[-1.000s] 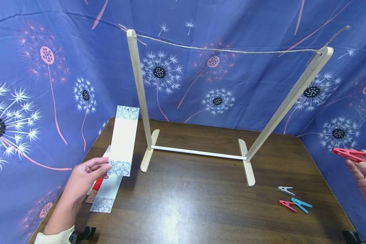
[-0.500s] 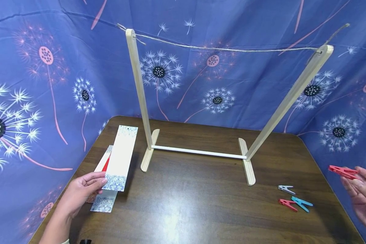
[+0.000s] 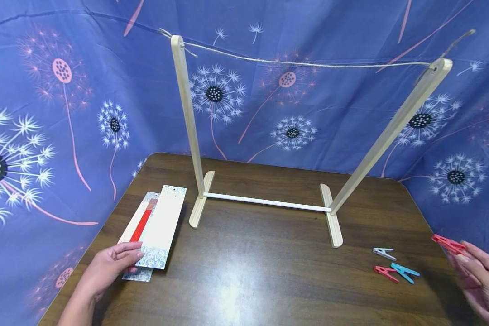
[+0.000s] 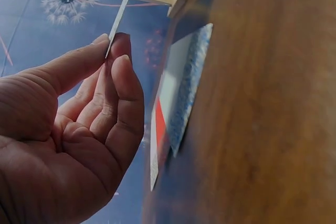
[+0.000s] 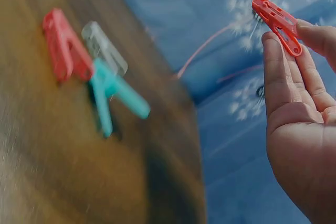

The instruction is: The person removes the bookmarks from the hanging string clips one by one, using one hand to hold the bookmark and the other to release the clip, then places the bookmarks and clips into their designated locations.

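Observation:
My left hand (image 3: 112, 267) pinches a white card strip (image 3: 163, 228) with blue lace-like patterned ends by its lower left edge. In the left wrist view the strip (image 4: 122, 17) appears edge-on between thumb and fingertips. Beneath it, other patterned strips (image 4: 186, 77) lie on the table, one of them with a red band (image 3: 141, 226). At the right, my right hand (image 3: 482, 280) pinches a red clothespin (image 3: 448, 244) between thumb and fingers. Near that hand, a second red clothespin (image 5: 64, 48), a blue one (image 5: 113, 95) and a whitish one (image 5: 104, 48) rest on the table.
A wooden frame stands at the back of the brown table (image 3: 261, 262), with left post (image 3: 189, 113), right post (image 3: 391, 136) and a white bottom rod (image 3: 265, 201). A twine line (image 3: 293, 63) runs between the post tops. Blue dandelion-print cloth (image 3: 330, 99) hangs behind.
My left hand has lowered the white strip toward the strips on the table. My right hand, with its red clothespin, has moved down and slightly left.

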Demonstrator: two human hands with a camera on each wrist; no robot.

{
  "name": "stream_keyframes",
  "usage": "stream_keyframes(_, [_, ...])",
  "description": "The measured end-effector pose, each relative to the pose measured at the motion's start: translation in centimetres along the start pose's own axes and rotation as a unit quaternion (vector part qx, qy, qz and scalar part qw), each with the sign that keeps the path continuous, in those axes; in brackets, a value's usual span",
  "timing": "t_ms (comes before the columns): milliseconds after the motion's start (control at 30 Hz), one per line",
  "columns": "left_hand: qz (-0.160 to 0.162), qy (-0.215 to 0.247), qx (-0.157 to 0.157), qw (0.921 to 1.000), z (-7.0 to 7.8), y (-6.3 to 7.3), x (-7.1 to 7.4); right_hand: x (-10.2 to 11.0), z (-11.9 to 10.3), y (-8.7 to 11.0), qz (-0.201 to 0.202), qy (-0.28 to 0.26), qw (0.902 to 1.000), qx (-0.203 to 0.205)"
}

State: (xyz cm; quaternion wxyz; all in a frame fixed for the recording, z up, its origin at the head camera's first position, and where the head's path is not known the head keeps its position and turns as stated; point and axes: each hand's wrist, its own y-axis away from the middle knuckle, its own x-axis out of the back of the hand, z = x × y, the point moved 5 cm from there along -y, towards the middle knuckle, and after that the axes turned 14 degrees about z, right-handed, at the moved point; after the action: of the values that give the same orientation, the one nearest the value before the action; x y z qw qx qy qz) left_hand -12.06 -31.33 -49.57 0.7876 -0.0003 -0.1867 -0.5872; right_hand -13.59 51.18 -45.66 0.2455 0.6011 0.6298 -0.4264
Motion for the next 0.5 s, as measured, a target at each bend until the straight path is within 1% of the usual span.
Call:
stream_keyframes(100, [-0.004, -0.005, 0.011, 0.9999, -0.5, 0.2, 0.1, 1.4, 0.2, 0.6, 0.004, 0.007, 1.0, -0.003])
stream_keyframes(133, [-0.007, -0.008, 0.013, 0.9999, -0.6, 0.3, 0.2, 1.9, 0.2, 0.8, 0.01, 0.017, 0.9998, -0.004])
stream_keyframes(200, [-0.013, -0.008, 0.019, 0.9997, -0.8, 0.5, 0.2, 3.0, 0.2, 1.2, 0.03, 0.035, 0.9989, -0.011])
stream_keyframes(267, [-0.027, -0.01, 0.018, 0.9994, -1.0, 0.6, 0.3, 4.2, 0.1, 1.6, 0.074, 0.086, 0.9935, -0.015])
stream_keyframes(333, [-0.04, -0.014, 0.018, 0.9989, -1.2, 0.8, 0.3, 5.4, 0.1, 2.1, 0.118, 0.136, 0.9834, -0.021])
stream_keyframes(433, [-0.053, -0.024, 0.013, 0.9982, -1.6, 0.9, 0.2, 6.6, 0.1, 2.7, 0.173, 0.217, 0.9602, -0.034])
stream_keyframes(500, [-0.052, -0.032, 0.013, 0.9981, -1.8, 1.0, 0.2, 7.2, 0.1, 2.9, 0.198, 0.249, 0.9472, -0.038])
